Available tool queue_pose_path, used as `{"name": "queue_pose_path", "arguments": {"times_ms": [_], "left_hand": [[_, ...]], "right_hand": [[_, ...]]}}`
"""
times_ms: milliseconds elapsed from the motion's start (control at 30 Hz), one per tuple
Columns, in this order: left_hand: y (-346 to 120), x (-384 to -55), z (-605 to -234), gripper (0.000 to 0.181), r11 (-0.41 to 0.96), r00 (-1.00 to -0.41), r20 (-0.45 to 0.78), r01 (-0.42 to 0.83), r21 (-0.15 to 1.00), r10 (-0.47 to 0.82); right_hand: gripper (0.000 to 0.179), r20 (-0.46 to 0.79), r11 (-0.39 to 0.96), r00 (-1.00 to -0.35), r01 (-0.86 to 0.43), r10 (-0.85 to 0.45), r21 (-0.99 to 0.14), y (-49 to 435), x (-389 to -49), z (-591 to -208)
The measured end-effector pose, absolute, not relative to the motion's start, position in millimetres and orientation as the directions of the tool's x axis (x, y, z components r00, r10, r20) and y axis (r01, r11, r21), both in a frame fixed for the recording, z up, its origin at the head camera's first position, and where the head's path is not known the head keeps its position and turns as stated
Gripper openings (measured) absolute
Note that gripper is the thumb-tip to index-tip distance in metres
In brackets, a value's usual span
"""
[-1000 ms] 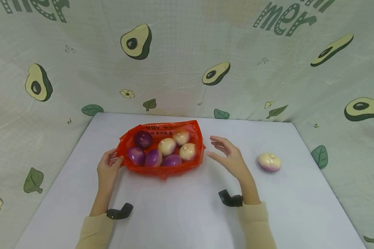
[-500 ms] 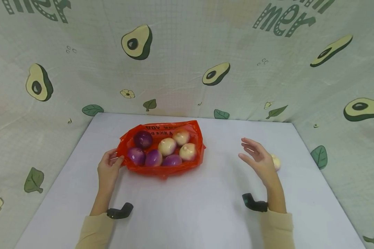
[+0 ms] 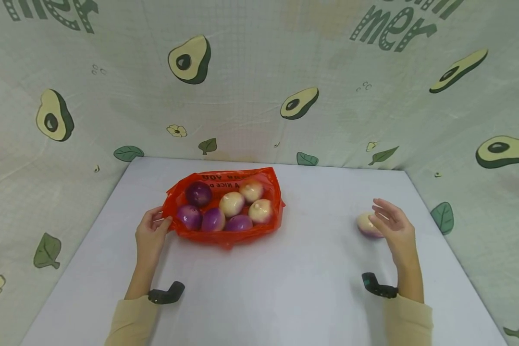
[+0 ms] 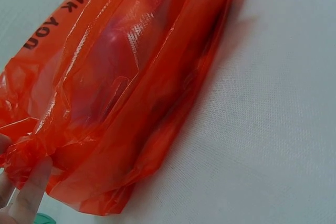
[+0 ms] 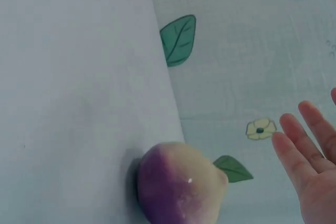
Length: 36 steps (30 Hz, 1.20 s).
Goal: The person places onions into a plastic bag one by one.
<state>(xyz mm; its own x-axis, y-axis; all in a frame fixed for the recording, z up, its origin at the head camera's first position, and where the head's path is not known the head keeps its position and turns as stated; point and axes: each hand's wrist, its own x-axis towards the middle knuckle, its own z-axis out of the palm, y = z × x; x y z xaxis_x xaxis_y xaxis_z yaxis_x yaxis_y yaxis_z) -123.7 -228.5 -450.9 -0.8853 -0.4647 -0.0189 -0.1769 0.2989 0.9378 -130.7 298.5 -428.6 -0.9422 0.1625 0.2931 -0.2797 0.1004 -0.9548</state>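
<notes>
A red plastic bag point(image 3: 227, 236) stands with its mouth spread, holding several glossy purple-and-white turnips point(image 3: 231, 204). At its left end my left hand point(image 3: 150, 235) pinches the rim; in the left wrist view the thumb point(image 4: 32, 190) and fingers press into the bunched plastic point(image 4: 31, 156). One more turnip point(image 3: 365, 226) lies alone on the right of the table, partly hidden behind my right hand point(image 3: 397, 233). That hand hovers above and to the right of it, fingers relaxed, holding nothing. The right wrist view has this turnip point(image 5: 178, 184) apart from the fingers point(image 5: 296, 156).
The white table point(image 3: 259, 293) ends at a back edge just behind the bag. A pale cloth point(image 3: 242, 57) printed with avocados and leaves hangs behind and along both sides. Each wrist carries a small black camera point(image 3: 166, 294).
My right hand has moved right, away from beside the bag, to the lone turnip, passing in front of it. My left hand and the bag have stayed in place.
</notes>
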Motion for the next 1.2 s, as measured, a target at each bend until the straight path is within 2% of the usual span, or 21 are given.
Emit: {"name": "queue_pose_path", "arguments": {"times_ms": [133,200,233,467,567,667,967,1200], "left_hand": [[-229,-124,-452,0.038,0.299,-0.886,-0.015,-0.172,0.939,-0.464],[-229,-124,-452,0.038,0.297,-0.886,-0.015,-0.171,0.939,-0.463],[-229,-125,-453,0.038,0.295,-0.887,-0.015,-0.17,0.94,-0.462],[-230,-125,-454,0.039,0.3,-0.886,-0.012,-0.17,0.939,-0.464],[-230,-125,-454,0.039,0.302,-0.885,-0.013,-0.172,0.938,-0.465],[-230,-125,-454,0.039,0.305,-0.885,-0.014,-0.175,0.936,-0.464],[-230,-125,-454,0.038,0.296,-0.887,-0.011,-0.166,0.941,-0.461],[-229,-124,-454,0.038,0.287,-0.887,-0.007,-0.157,0.945,-0.462]], "right_hand": [[0.047,0.332,0.024,-0.924,-0.334,0.187,-0.942,317,-135,-448],[0.046,0.333,0.031,-0.919,-0.334,0.208,-0.942,323,-136,-453],[0.046,0.314,0.069,-0.919,-0.306,0.237,-0.949,320,-133,-448],[0.043,0.199,-0.021,-0.909,-0.221,0.366,-0.975,320,-129,-448],[0.042,0.174,0.042,-0.904,-0.171,0.39,-0.984,323,-129,-452],[0.042,0.143,0.043,-0.904,-0.138,0.402,-0.99,329,-130,-460],[0.047,-0.055,0.084,-0.888,0.105,0.457,-0.991,330,-130,-462],[0.06,-0.118,0.322,-0.902,0.268,0.415,-0.908,332,-132,-469]]}}
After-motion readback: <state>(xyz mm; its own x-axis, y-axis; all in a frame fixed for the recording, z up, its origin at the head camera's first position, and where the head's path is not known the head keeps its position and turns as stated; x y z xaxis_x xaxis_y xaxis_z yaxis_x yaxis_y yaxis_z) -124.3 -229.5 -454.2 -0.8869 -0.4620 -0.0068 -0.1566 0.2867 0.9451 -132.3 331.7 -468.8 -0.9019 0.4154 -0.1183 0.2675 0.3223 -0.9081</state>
